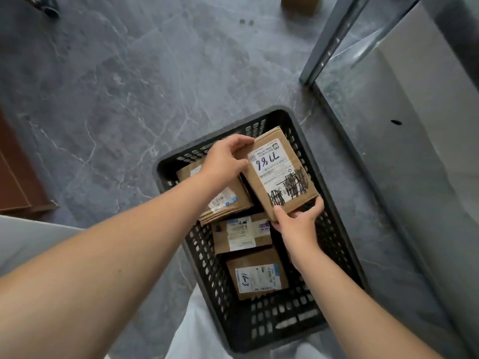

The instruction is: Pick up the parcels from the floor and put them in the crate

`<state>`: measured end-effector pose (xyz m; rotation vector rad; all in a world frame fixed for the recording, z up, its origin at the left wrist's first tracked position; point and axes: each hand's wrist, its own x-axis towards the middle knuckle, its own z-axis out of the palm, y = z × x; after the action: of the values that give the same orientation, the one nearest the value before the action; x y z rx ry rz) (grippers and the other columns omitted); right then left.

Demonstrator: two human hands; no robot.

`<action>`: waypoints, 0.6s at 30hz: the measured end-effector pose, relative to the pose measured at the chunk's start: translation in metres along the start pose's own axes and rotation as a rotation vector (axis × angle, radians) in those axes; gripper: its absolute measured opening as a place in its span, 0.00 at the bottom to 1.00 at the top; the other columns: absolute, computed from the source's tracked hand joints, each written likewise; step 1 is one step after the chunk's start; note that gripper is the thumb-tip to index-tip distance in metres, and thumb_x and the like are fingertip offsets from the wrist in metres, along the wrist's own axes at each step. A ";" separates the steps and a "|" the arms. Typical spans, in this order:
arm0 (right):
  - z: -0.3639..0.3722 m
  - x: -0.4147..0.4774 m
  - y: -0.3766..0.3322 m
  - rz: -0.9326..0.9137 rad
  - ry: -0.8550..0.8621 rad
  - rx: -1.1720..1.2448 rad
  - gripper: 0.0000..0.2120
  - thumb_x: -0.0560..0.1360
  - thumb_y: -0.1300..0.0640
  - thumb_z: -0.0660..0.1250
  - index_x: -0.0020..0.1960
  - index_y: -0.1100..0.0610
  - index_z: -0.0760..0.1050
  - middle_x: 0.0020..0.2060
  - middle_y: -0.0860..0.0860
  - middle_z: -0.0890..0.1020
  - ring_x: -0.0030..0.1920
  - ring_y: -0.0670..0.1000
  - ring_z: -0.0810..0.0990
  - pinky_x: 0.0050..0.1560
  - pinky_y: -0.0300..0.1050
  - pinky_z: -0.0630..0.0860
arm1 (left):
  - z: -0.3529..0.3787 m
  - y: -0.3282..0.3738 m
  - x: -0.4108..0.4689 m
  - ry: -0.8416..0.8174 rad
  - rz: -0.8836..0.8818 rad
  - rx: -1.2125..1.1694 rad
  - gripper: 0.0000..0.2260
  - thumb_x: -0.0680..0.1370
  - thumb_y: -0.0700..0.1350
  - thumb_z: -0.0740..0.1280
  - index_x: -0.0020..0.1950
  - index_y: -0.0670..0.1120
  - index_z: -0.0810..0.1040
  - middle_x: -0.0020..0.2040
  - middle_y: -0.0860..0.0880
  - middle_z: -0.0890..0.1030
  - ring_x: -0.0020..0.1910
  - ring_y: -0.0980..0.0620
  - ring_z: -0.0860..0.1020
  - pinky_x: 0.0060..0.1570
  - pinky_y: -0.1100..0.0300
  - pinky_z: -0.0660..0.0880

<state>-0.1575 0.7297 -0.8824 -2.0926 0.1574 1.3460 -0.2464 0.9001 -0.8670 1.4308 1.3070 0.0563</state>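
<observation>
both bare arms reach forward; left hand [228, 161] grips the parcel [280, 174] at its far edge; right hand [298, 224] pinches its near corner, fingers seemingly underneath

The top edge cuts off a cardboard box [300, 3].

Parcels [248, 233] in crate [334, 244] on floor [129, 86]

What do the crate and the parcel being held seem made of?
The crate looks like black moulded plastic, matt, its walls pierced by rows of slots. The parcel looks like plain brown cardboard, dull, carrying a white paper label scribbled in black.
</observation>
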 end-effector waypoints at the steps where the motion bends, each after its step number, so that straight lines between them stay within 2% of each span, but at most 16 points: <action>1: 0.007 0.007 -0.001 0.024 0.000 0.031 0.47 0.75 0.60 0.69 0.75 0.37 0.37 0.68 0.58 0.73 0.64 0.58 0.76 0.65 0.61 0.73 | 0.002 -0.005 0.008 -0.009 0.004 0.046 0.24 0.73 0.30 0.70 0.67 0.47 0.77 0.63 0.52 0.80 0.61 0.57 0.76 0.61 0.70 0.70; 3: 0.023 0.023 -0.003 0.053 0.018 0.032 0.48 0.75 0.64 0.67 0.77 0.42 0.36 0.69 0.58 0.72 0.63 0.58 0.76 0.66 0.59 0.73 | 0.004 -0.021 0.020 -0.014 0.013 0.166 0.26 0.73 0.33 0.69 0.69 0.51 0.76 0.65 0.54 0.79 0.62 0.56 0.76 0.63 0.64 0.71; 4: 0.030 0.029 -0.005 0.051 0.024 0.003 0.48 0.76 0.65 0.67 0.77 0.42 0.35 0.69 0.58 0.73 0.62 0.57 0.76 0.65 0.57 0.73 | 0.005 -0.029 0.024 -0.012 0.011 0.236 0.25 0.74 0.33 0.69 0.69 0.52 0.76 0.66 0.54 0.78 0.63 0.56 0.76 0.60 0.64 0.71; 6: 0.042 0.037 -0.004 0.026 0.036 -0.064 0.47 0.76 0.66 0.64 0.77 0.42 0.33 0.67 0.57 0.73 0.56 0.54 0.76 0.58 0.50 0.73 | 0.006 -0.044 0.028 0.011 -0.005 0.323 0.25 0.74 0.32 0.67 0.68 0.51 0.76 0.69 0.53 0.75 0.65 0.53 0.75 0.57 0.65 0.71; 9: 0.059 0.039 0.002 0.047 0.013 -0.154 0.46 0.77 0.69 0.61 0.77 0.44 0.33 0.66 0.57 0.75 0.55 0.55 0.78 0.56 0.49 0.74 | 0.010 -0.059 0.023 -0.008 -0.005 0.401 0.28 0.74 0.29 0.62 0.72 0.49 0.73 0.74 0.50 0.69 0.73 0.50 0.68 0.69 0.61 0.66; 11: 0.069 0.037 0.007 0.057 -0.042 -0.239 0.46 0.77 0.67 0.61 0.77 0.50 0.29 0.65 0.58 0.76 0.59 0.57 0.78 0.55 0.46 0.73 | 0.015 -0.064 0.014 -0.080 0.011 0.480 0.29 0.75 0.30 0.60 0.74 0.49 0.69 0.77 0.50 0.64 0.74 0.49 0.65 0.70 0.59 0.63; 13: 0.074 0.035 0.009 0.037 -0.061 -0.327 0.45 0.78 0.64 0.60 0.76 0.58 0.26 0.64 0.57 0.77 0.58 0.57 0.77 0.49 0.42 0.69 | 0.019 -0.066 0.005 -0.130 0.022 0.507 0.29 0.75 0.32 0.60 0.75 0.49 0.67 0.78 0.52 0.62 0.74 0.49 0.65 0.69 0.59 0.64; 15: 0.069 0.033 0.003 -0.001 -0.012 -0.377 0.44 0.79 0.61 0.59 0.76 0.59 0.26 0.59 0.56 0.79 0.48 0.56 0.77 0.45 0.42 0.68 | 0.018 -0.063 -0.003 -0.128 0.037 0.499 0.27 0.76 0.34 0.60 0.75 0.49 0.67 0.77 0.52 0.64 0.73 0.49 0.66 0.70 0.57 0.63; 17: 0.058 0.026 -0.007 -0.033 0.063 -0.436 0.42 0.80 0.60 0.59 0.77 0.58 0.28 0.51 0.54 0.77 0.35 0.49 0.72 0.35 0.42 0.67 | 0.010 -0.055 -0.011 -0.115 0.062 0.504 0.27 0.78 0.35 0.59 0.77 0.49 0.63 0.78 0.51 0.62 0.77 0.50 0.61 0.76 0.54 0.57; 18: 0.052 0.021 -0.015 -0.056 0.089 -0.468 0.42 0.80 0.59 0.59 0.78 0.57 0.29 0.49 0.53 0.76 0.33 0.47 0.69 0.32 0.42 0.65 | 0.005 -0.050 -0.017 -0.097 0.075 0.488 0.27 0.79 0.36 0.59 0.78 0.50 0.62 0.79 0.50 0.60 0.78 0.51 0.57 0.77 0.53 0.54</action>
<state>-0.1817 0.7756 -0.9074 -2.5212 -0.1990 1.3515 -0.2822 0.8721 -0.8944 1.8686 1.2353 -0.2984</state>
